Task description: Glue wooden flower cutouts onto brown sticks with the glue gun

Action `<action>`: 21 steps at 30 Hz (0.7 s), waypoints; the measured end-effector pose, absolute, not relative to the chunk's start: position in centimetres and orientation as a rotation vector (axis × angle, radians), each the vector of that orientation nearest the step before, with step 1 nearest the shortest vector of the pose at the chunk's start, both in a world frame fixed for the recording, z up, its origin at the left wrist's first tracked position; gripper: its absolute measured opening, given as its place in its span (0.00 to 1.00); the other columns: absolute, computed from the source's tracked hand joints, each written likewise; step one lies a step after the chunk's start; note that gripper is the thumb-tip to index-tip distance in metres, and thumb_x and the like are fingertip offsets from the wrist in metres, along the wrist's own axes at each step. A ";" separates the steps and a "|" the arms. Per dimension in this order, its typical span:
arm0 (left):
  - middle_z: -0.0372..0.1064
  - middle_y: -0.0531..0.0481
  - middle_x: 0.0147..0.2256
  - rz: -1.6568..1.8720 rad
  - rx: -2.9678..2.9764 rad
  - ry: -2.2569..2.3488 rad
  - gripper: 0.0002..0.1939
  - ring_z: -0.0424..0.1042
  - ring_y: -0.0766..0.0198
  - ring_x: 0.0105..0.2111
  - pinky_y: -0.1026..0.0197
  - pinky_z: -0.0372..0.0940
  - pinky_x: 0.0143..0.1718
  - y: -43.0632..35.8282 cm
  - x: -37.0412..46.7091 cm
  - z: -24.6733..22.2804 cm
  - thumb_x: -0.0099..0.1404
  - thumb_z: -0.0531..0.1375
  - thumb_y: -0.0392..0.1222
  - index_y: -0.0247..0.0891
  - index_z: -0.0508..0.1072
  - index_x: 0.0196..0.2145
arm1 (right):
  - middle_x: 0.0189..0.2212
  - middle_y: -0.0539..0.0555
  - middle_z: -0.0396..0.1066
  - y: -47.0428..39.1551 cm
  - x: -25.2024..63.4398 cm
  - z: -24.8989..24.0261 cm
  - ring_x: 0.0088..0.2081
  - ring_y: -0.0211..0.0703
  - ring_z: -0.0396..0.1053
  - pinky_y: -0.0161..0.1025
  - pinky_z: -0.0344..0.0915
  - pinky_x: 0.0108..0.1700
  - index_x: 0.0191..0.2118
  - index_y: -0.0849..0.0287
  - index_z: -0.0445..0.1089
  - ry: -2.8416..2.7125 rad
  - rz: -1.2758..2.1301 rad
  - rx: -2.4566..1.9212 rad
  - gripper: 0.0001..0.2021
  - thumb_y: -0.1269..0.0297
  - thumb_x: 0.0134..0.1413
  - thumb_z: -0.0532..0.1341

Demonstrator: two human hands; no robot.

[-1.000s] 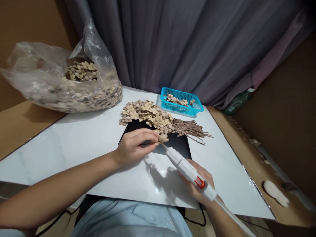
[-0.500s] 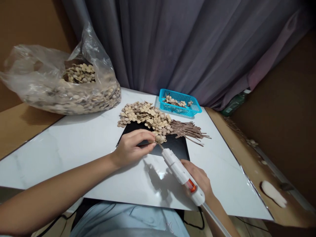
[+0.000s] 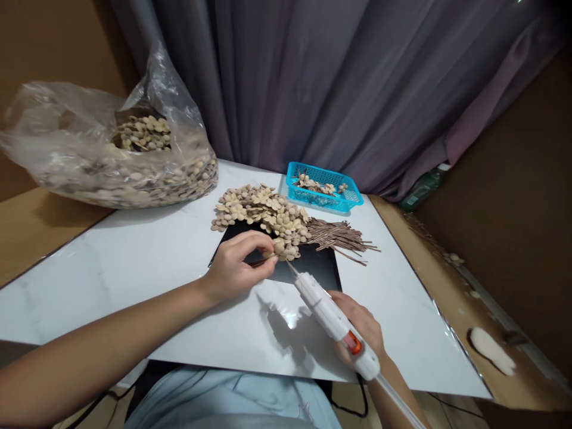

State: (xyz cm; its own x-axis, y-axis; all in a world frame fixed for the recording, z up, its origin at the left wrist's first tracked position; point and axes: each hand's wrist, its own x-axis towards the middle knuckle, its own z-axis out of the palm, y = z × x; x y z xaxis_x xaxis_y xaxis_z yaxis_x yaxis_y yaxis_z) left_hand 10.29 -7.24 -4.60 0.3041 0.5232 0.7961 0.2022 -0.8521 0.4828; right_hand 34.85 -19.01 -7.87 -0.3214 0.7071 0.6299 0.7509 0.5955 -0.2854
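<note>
My left hand (image 3: 239,262) pinches a thin brown stem (image 3: 258,263) between thumb and fingers, above the black mat (image 3: 313,268). A beige petal shape shows at those fingertips; whether it is joined to the stem I cannot tell. My right hand (image 3: 360,319) is wrapped round a white hot glue gun (image 3: 324,304), its metal nozzle pointing up and left, a short way from the left fingertips. A clear glue stick (image 3: 400,399) runs out of the gun's back. Just beyond my left hand lies a heap of beige flower pieces (image 3: 263,208), partly on the mat.
Brown stems (image 3: 342,238) lie bundled right of the heap. Behind them a blue basket (image 3: 348,202) holds stemmed flowers. A big clear plastic bag (image 3: 147,179) of flower pieces fills the left back of the white table (image 3: 179,238). A green bottle (image 3: 424,187) lies by the curtain.
The glue gun's nozzle has drawn back slightly, down and right, from the left fingertips. My left hand has shifted a little to the left, still pinching the stem.
</note>
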 end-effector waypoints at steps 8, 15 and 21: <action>0.72 0.48 0.31 1.551 2.227 0.675 0.06 0.72 0.63 0.32 0.62 0.67 0.34 -7.2 10.2 -4.7 0.54 0.62 0.30 0.37 0.70 0.31 | 0.37 0.58 0.75 -19.5 35.5 -8.7 0.38 0.52 0.76 0.41 0.74 0.34 0.38 0.55 0.70 -1.986 -0.012 -1.267 0.09 0.61 0.59 0.53; 0.71 0.48 0.31 1.537 2.219 0.673 0.07 0.71 0.63 0.32 0.61 0.67 0.34 -7.3 10.2 -4.6 0.54 0.61 0.29 0.37 0.69 0.30 | 0.38 0.59 0.75 -19.4 35.4 -8.2 0.39 0.50 0.76 0.40 0.74 0.35 0.41 0.55 0.67 -2.045 -0.086 -1.200 0.10 0.68 0.59 0.50; 0.71 0.48 0.31 1.536 2.209 0.692 0.06 0.71 0.63 0.31 0.62 0.66 0.34 -7.4 10.2 -4.4 0.54 0.61 0.29 0.36 0.69 0.30 | 0.37 0.59 0.75 -19.3 35.3 -7.9 0.38 0.49 0.76 0.38 0.73 0.37 0.40 0.57 0.68 -2.030 -0.082 -1.135 0.10 0.70 0.57 0.51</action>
State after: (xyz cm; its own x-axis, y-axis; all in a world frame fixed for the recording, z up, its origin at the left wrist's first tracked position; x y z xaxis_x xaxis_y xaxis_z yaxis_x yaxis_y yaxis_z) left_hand 10.24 -7.41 -4.43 0.2886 0.5797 0.7620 0.1868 -0.8147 0.5490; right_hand 35.25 -19.26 -7.95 -0.2852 0.6920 0.6631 0.7433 0.5965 -0.3028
